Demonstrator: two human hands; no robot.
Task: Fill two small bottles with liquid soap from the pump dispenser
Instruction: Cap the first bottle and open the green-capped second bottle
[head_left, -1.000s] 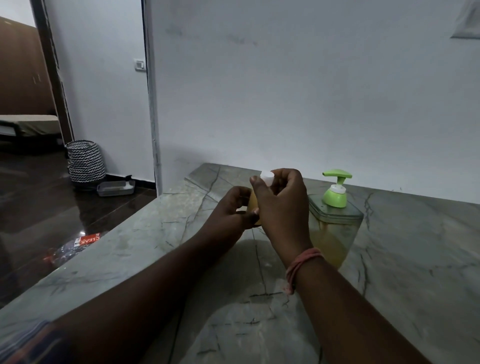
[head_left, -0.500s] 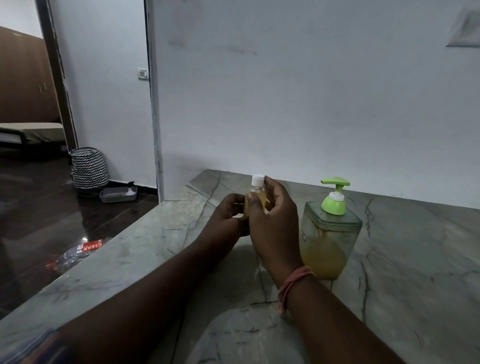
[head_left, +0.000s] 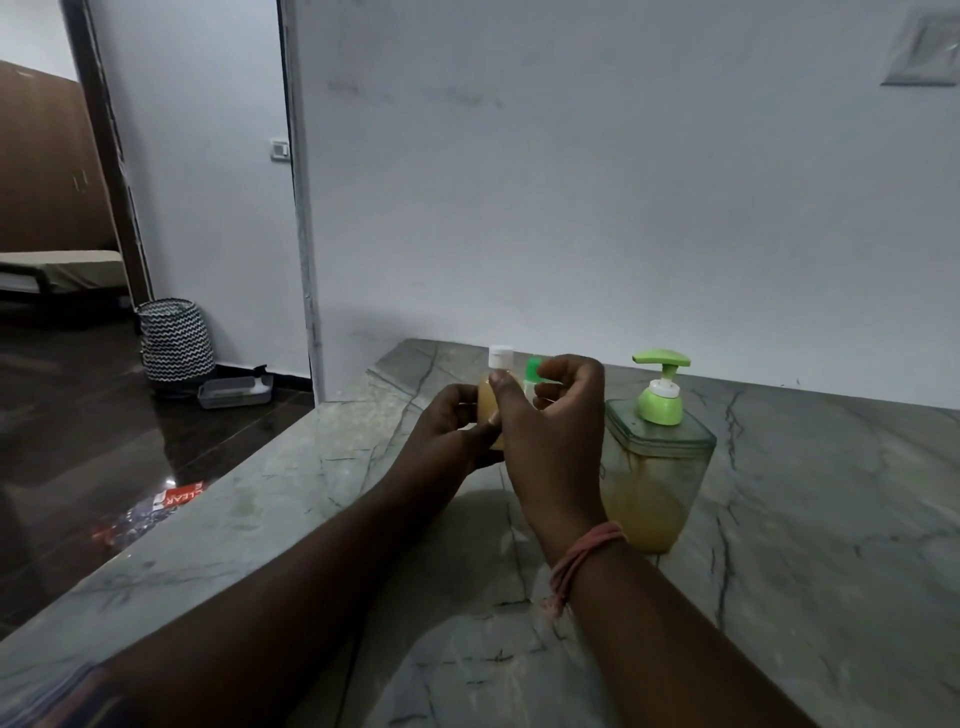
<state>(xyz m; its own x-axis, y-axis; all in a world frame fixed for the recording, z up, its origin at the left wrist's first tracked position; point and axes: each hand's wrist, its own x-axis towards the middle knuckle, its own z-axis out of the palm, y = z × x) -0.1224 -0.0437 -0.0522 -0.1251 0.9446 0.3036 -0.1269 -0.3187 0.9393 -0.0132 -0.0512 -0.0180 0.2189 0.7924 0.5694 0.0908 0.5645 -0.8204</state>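
Green-capped bottle (head_left: 531, 375) newly behind right hand (head_left: 550, 436)

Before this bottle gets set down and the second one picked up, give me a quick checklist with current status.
1. White cap on the small bottle: ok, in place; tightness cannot tell.
2. Bottle holds yellow soap: ok; exact level hidden by fingers.
3. Left hand grips the bottle: ok.
4. Right hand, thumb on the bottle: ok.
5. Second bottle, green-capped, behind the right hand: present; fill state cannot tell.
6. Pump dispenser upright on the counter, soap left: ok.
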